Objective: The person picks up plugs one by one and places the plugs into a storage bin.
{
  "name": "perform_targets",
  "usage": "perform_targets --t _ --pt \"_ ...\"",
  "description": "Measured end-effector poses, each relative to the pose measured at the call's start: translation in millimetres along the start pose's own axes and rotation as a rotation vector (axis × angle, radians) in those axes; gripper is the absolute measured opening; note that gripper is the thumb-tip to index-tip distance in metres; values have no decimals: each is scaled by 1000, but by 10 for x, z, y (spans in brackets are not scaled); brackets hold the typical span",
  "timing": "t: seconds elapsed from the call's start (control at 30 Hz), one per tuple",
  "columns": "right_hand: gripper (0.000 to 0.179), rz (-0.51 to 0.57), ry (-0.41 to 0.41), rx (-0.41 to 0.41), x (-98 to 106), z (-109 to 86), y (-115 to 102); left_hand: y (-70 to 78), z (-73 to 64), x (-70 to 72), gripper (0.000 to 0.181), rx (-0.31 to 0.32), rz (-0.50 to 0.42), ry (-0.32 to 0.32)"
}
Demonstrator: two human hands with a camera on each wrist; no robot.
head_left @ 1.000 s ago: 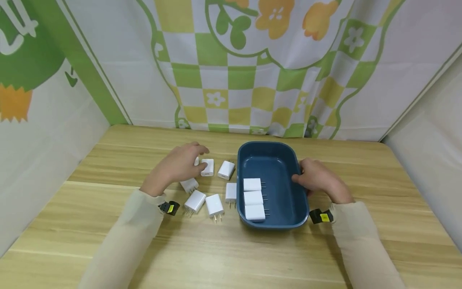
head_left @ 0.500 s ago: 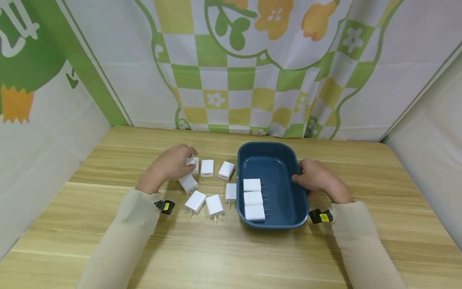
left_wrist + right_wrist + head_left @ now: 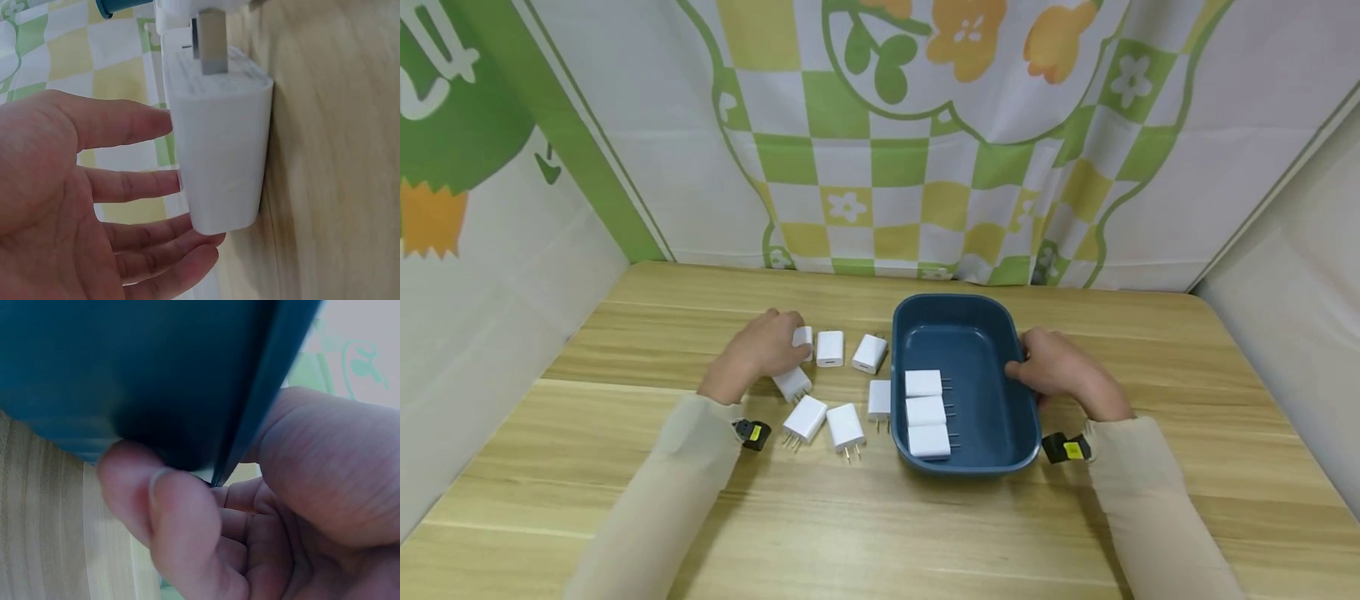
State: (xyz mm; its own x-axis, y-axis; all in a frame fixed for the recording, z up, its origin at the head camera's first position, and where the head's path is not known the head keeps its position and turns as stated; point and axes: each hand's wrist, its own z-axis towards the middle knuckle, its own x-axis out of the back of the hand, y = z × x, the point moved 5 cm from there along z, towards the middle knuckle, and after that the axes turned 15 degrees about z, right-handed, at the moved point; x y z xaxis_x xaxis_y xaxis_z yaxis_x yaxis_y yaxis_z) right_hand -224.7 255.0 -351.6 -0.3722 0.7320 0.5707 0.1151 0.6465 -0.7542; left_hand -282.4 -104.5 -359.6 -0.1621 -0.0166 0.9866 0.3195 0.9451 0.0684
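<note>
Our left hand (image 3: 763,346) bends over a charger (image 3: 805,337) toward nine o'clock of the tub (image 3: 966,350); whether it pinches, we cannot tell. Our right hand (image 3: 1063,369) pinches the tub's three-o'clock rim.

I face a wood-grain tabletop (image 3: 880,533). Behind its far edge hangs a checked cloth (image 3: 901,158) with orange flowers. A green-and-white wall (image 3: 490,333) stands at my left, a pale wall (image 3: 1300,283) at my right.
</note>
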Motion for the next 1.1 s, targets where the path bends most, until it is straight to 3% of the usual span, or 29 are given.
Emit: perform_targets --t 0.6,1.1 --pt "23 -13 6 -4 -7 -2 -5 0 30 -68 52 89 -88 -36" --pt "23 -5 3 -4 -1 5 -1 -9 58 -68 53 119 -104 17"
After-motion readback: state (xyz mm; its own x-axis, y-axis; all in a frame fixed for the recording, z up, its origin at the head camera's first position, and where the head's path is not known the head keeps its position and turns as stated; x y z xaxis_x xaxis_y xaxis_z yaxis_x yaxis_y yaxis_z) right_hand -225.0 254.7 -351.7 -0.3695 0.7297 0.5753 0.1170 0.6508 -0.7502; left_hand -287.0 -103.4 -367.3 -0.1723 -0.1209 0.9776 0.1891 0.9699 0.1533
